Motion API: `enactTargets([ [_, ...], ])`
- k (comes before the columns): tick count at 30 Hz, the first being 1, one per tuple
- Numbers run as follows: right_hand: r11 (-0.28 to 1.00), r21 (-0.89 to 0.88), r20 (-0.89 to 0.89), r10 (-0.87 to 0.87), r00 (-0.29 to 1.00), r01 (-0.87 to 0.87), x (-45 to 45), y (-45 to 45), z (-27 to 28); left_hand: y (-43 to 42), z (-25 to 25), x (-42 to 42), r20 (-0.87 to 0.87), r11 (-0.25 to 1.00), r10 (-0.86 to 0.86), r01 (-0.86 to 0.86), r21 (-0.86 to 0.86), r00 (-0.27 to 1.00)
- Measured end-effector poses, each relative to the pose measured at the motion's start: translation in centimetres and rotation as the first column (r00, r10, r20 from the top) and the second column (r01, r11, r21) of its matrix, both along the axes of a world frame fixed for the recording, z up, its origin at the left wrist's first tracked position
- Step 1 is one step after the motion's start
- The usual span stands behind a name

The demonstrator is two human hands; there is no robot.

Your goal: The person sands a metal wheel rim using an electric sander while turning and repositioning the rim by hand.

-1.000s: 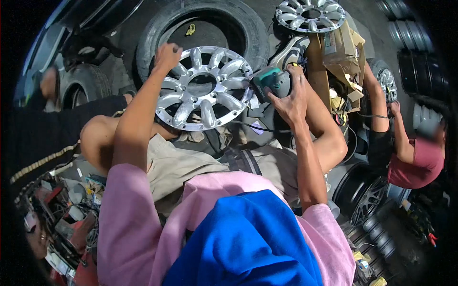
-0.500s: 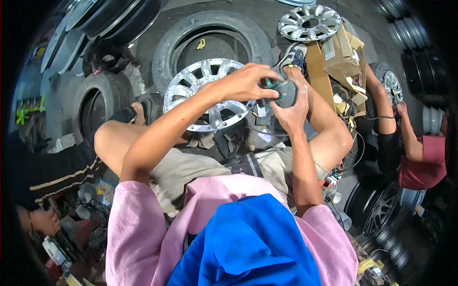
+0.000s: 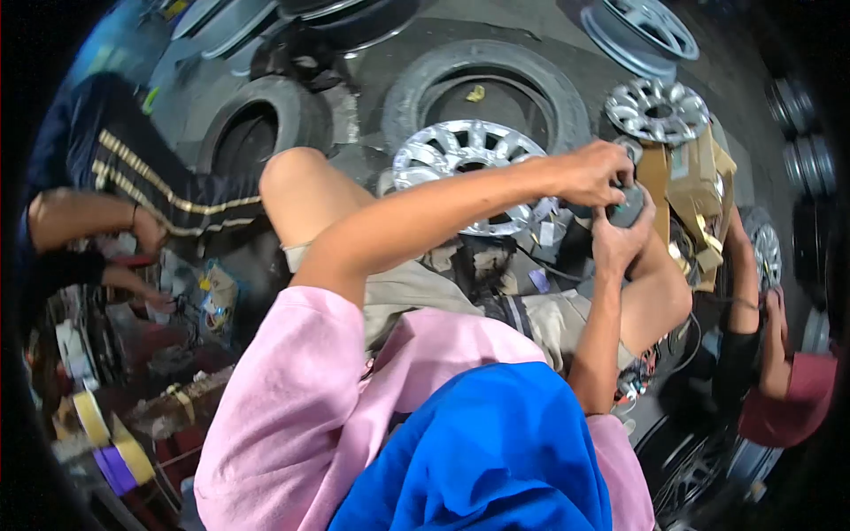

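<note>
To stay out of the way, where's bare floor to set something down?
Bare grey floor lies between the large dark rubber tyre and the deep silver metal wheel, top right. Crowded around the right hand, by the brown cardboard box.

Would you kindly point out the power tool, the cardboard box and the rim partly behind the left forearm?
Power tool (image 3: 628,209), head view: on its dark body.
Cardboard box (image 3: 698,179), head view: on its side.
Rim (image 3: 476,136), head view: on an upper spoke.

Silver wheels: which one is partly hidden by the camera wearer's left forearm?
The wheel in front of the tyre with yellow scrap inside: the left forearm crosses it; the second wheel, near the cardboard box, is clear.
</note>
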State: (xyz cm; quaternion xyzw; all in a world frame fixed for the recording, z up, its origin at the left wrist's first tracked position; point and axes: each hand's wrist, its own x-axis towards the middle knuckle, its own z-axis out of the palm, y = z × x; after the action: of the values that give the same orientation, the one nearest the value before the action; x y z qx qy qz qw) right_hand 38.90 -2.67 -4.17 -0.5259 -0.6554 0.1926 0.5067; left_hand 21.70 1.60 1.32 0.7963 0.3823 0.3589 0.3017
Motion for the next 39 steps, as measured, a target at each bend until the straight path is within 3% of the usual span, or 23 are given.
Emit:
enactTargets([
  [4, 0.997, 0.004, -0.011, 0.08, 0.997, -0.08, -0.7, -0.6, -0.6, -0.7, -1.0, -0.7, -0.019, 0.986, 0.053, -0.05, 0.157, 0.998],
  [6, 0.994, -0.05, -0.096, 0.088, 0.991, -0.094, -1.6, -0.7, -0.3, -1.4, -0.1, -2.0, 0.064, 0.996, 0.006, -0.011, 0.087, 0.998],
  [7, 0.988, -0.037, -0.138, 0.145, 0.98, -0.151, -1.9, -0.5, 0.1, -2.2, 1.4, -2.7, -0.017, 0.997, 0.012, -0.011, 0.072, 1.0],
  [9, 0.991, -0.03, -0.001, 0.127, 0.992, -0.127, -2.9, -1.1, 2.2, -2.2, 1.4, -3.7, -0.08, 0.997, 0.037, -0.032, 0.066, 0.996],
  [10, 0.983, -0.025, -0.062, 0.182, 0.981, -0.184, -3.4, -0.8, 2.4, -2.6, 2.3, -4.4, -0.116, 0.998, 0.034, -0.027, 0.054, 0.993],
  [12, 0.976, 0.028, 0.023, 0.214, 0.977, -0.215, -4.0, -0.6, 3.6, -3.5, 3.8, -5.9, -0.092, 0.992, 0.068, -0.058, 0.11, 0.993],
  [14, 0.951, -0.077, -0.223, 0.275, 0.935, -0.298, -4.8, 0.4, 3.5, -4.1, 4.8, -7.5, -0.092, 0.984, 0.112, -0.097, 0.147, 0.989],
  [16, 0.963, -0.074, -0.115, 0.249, 0.962, -0.258, -7.1, -0.6, 6.4, -5.4, 6.9, -9.5, -0.095, 0.976, 0.143, -0.124, 0.181, 0.985],
  [18, 0.957, -0.041, -0.073, 0.284, 0.956, -0.287, -9.3, -1.9, 9.3, -7.8, 9.5, -11.8, -0.082, 0.979, 0.191, -0.184, 0.092, 0.978],
  [22, 0.944, 0.027, -0.042, 0.328, 0.944, -0.327, -11.8, -1.1, 10.6, -9.6, 10.0, -14.3, 0.014, 0.938, 0.304, -0.302, 0.168, 0.953],
  [27, 0.913, -0.013, -0.262, 0.391, 0.882, -0.409, -15.6, -2.2, 13.6, -12.2, 10.3, -15.8, 0.019, 0.862, 0.439, -0.427, 0.274, 0.898],
  [29, 0.922, 0.033, -0.149, 0.387, 0.91, -0.386, -16.6, -2.2, 15.1, -14.5, 12.2, -16.6, -0.068, 0.918, 0.391, -0.384, 0.094, 0.918],
  [30, 0.928, 0.077, -0.054, 0.368, 0.928, -0.364, -17.0, -2.1, 15.8, -14.8, 12.6, -16.3, -0.057, 0.918, 0.39, -0.384, 0.096, 0.919],
  [32, 0.918, 0.111, -0.131, 0.393, 0.91, -0.381, -18.5, -2.1, 17.0, -15.0, 13.2, -15.9, 0.022, 0.886, 0.451, -0.45, 0.109, 0.892],
  [33, 0.889, 0.148, -0.149, 0.453, 0.879, -0.433, -18.8, -1.4, 17.3, -14.3, 12.6, -15.4, 0.079, 0.838, 0.493, -0.498, 0.222, 0.866],
  [35, 0.868, 0.18, -0.177, 0.491, 0.853, -0.463, -19.3, -1.1, 18.3, -14.3, 13.3, -15.4, 0.118, 0.832, 0.507, -0.521, 0.193, 0.854],
  [37, 0.874, 0.211, -0.002, 0.448, 0.894, -0.438, -19.8, -1.8, 20.2, -14.7, 14.4, -15.4, 0.199, 0.82, 0.542, -0.566, 0.09, 0.817],
  [38, 0.879, 0.21, -0.018, 0.442, 0.897, -0.429, -20.1, -2.0, 21.0, -14.3, 14.4, -15.4, 0.183, 0.824, 0.538, -0.559, 0.091, 0.823],
  [39, 0.862, 0.289, 0.07, 0.415, 0.907, -0.417, -20.5, -2.2, 21.6, -13.9, 14.3, -15.6, 0.294, 0.821, 0.516, -0.563, 0.1, 0.804],
])
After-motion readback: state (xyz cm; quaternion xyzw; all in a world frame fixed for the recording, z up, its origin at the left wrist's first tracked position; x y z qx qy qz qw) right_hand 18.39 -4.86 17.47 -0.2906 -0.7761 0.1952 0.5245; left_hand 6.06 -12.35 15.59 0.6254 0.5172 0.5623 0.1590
